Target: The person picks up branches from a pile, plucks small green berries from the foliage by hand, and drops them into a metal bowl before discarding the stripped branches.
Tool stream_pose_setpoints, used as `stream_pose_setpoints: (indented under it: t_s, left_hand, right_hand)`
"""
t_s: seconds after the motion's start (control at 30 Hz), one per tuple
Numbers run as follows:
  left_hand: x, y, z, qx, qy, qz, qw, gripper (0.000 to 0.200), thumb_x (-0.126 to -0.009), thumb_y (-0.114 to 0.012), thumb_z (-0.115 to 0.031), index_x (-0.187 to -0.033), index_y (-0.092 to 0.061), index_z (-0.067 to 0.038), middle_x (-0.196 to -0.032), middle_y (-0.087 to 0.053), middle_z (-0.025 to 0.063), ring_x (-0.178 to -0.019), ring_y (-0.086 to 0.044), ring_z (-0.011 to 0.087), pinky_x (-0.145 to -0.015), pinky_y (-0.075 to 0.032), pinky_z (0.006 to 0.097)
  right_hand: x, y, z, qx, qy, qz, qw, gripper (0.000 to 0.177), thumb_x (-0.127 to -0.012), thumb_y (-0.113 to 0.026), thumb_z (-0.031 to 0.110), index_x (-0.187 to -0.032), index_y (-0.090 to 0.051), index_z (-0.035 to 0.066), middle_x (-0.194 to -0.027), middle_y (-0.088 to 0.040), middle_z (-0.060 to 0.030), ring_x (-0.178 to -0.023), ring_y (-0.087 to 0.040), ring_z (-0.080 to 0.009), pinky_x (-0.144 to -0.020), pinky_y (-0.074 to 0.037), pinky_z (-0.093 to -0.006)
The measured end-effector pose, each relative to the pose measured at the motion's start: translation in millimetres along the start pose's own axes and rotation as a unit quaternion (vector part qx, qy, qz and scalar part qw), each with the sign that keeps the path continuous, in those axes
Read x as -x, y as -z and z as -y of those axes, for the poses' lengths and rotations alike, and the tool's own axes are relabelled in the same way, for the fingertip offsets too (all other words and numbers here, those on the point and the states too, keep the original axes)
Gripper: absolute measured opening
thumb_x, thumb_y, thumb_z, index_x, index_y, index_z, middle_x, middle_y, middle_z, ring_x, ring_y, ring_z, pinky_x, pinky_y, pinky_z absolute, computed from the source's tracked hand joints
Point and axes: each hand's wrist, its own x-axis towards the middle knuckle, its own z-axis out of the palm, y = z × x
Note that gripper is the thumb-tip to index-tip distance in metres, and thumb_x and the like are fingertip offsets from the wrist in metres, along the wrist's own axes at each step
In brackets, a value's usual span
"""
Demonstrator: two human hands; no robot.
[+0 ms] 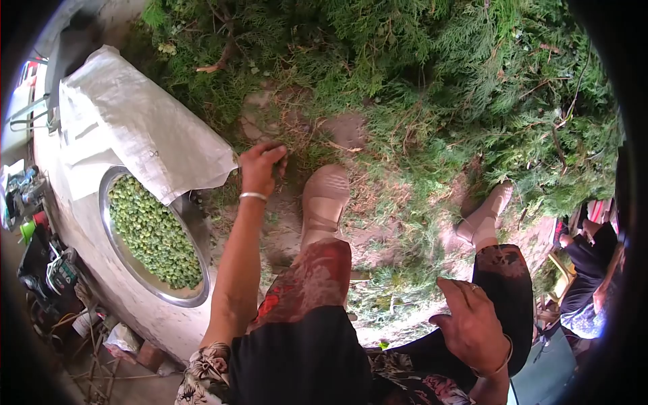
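My left hand (pixel 262 167), with a bracelet at the wrist, is held out beside the corner of a white woven sack (pixel 155 125). Its fingers are curled closed, and what they hold, if anything, is hidden. Under the sack's lower edge stands a round metal tray (pixel 197 297) full of small green cones (pixel 152 233). The sack covers part of its rim. Over my lap is my right hand (pixel 469 320), its fingers stretched out and the thumb apart, with nothing in it. Cut evergreen branches (pixel 378 54) with scaly leaves lie in a heap in front of me.
Loose sprigs litter the ground (pixel 344 131) around my shoes (pixel 326 192). Another person (pixel 594 260) sits at the far right. Along the left edge are bricks (pixel 150 354), sticks and assorted clutter. A blue-green panel (pixel 545 364) is at the lower right.
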Motion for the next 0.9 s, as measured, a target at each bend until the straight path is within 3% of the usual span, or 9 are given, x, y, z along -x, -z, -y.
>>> stream_pose_setpoints:
  t_s: [0.17,0.23,0.43,0.47,0.53,0.6,0.73,0.83,0.9]
  left_hand:
    - [-40.8,-63.4,-4.3,-0.338,-0.217,-0.063,0.913,0.013,-0.077,-0.065,-0.009,-0.087,-0.067,0.0,-0.067,-0.064,0.0175,-0.067,-0.063,0.0251,-0.055,-0.048,0.0368]
    - [-51.6,-75.6,-4.0,-0.47,-0.386,-0.113,0.786,0.016,-0.076,-0.064,-0.012,-0.086,-0.068,-0.001,-0.07,-0.063,0.0218,-0.069,-0.063,0.0334,-0.061,-0.049,0.0417]
    - [-64.6,-63.1,5.0,-0.629,-0.402,-0.082,0.661,0.022,-0.074,-0.066,-0.016,-0.089,-0.063,0.001,-0.078,-0.062,0.023,-0.066,-0.06,0.0403,-0.064,-0.049,0.0459]
    - [-64.9,-54.3,4.6,-0.628,-0.408,-0.079,0.658,0.022,-0.074,-0.066,-0.016,-0.089,-0.063,0.001,-0.078,-0.062,0.023,-0.066,-0.06,0.0403,-0.064,-0.049,0.0459]
    - [-55.4,-46.0,2.8,-0.44,-0.141,-0.031,0.886,0.024,-0.084,-0.066,-0.021,-0.089,-0.059,0.001,-0.076,-0.063,0.013,-0.055,-0.06,0.0216,-0.044,-0.045,0.0336]
    - [3.3,-68.1,-36.9,-0.092,0.026,0.044,0.994,0.025,-0.089,-0.062,-0.024,-0.09,-0.056,0.0,-0.073,-0.061,0.01,-0.051,-0.056,0.0133,-0.035,-0.038,0.0232]
    - [79.3,-106.7,-106.0,-0.05,0.052,0.176,0.982,0.021,-0.09,-0.06,-0.021,-0.09,-0.055,0.0,-0.073,-0.062,0.015,-0.049,-0.057,0.0159,-0.034,-0.038,0.0213]
    - [130.0,-140.0,-159.9,0.038,0.073,0.409,0.909,0.02,-0.089,-0.058,-0.015,-0.097,-0.056,0.003,-0.073,-0.062,0.0187,-0.051,-0.058,0.0173,-0.032,-0.04,0.0213]
    - [170.4,-165.5,-193.9,-0.009,0.056,0.44,0.896,0.021,-0.089,-0.058,-0.016,-0.097,-0.057,0.003,-0.073,-0.062,0.0185,-0.051,-0.059,0.0173,-0.032,-0.04,0.021]
  right_hand:
    - [-1.4,-0.4,-2.3,-0.008,0.001,-0.001,1.0,0.052,-0.072,-0.07,0.008,-0.117,-0.05,-0.006,-0.105,-0.058,-0.0245,-0.094,-0.055,-0.0416,-0.083,-0.045,-0.0448]
    - [-1.5,-0.9,-4.3,-0.008,0.007,-0.002,1.0,0.052,-0.072,-0.07,0.008,-0.118,-0.05,-0.006,-0.105,-0.058,-0.0244,-0.094,-0.055,-0.0416,-0.083,-0.045,-0.0448]
    - [2.0,0.5,-1.4,0.012,0.011,-0.001,1.0,0.052,-0.073,-0.069,0.009,-0.119,-0.049,-0.005,-0.105,-0.058,-0.0237,-0.095,-0.055,-0.0407,-0.084,-0.044,-0.0445]
    - [3.6,1.3,-2.7,0.019,0.013,0.006,1.0,0.052,-0.074,-0.068,0.01,-0.119,-0.047,-0.005,-0.106,-0.057,-0.0236,-0.097,-0.055,-0.0395,-0.086,-0.043,-0.0447]
    - [7.6,5.3,-4.6,0.026,0.008,0.0,1.0,0.052,-0.076,-0.067,0.011,-0.12,-0.046,-0.005,-0.107,-0.056,-0.0235,-0.098,-0.055,-0.0384,-0.088,-0.042,-0.0449]
    - [9.7,9.4,-2.2,0.08,0.031,-0.041,0.995,0.05,-0.076,-0.067,0.01,-0.118,-0.047,-0.006,-0.102,-0.058,-0.0227,-0.095,-0.057,-0.037,-0.084,-0.044,-0.0429]
    - [14.5,12.2,-4.0,0.046,0.034,-0.123,0.991,0.048,-0.075,-0.067,0.01,-0.116,-0.048,-0.005,-0.097,-0.06,-0.0233,-0.088,-0.059,-0.0381,-0.079,-0.046,-0.0435]
    - [12.6,17.0,-7.0,-0.141,0.125,-0.246,0.951,0.05,-0.076,-0.07,0.012,-0.118,-0.049,-0.006,-0.099,-0.061,-0.0256,-0.087,-0.063,-0.0372,-0.077,-0.05,-0.0411]
    - [13.7,28.2,-3.0,-0.312,0.125,-0.25,0.908,0.059,-0.078,-0.072,0.016,-0.125,-0.046,-0.006,-0.11,-0.06,-0.0248,-0.095,-0.064,-0.0317,-0.08,-0.052,-0.037]
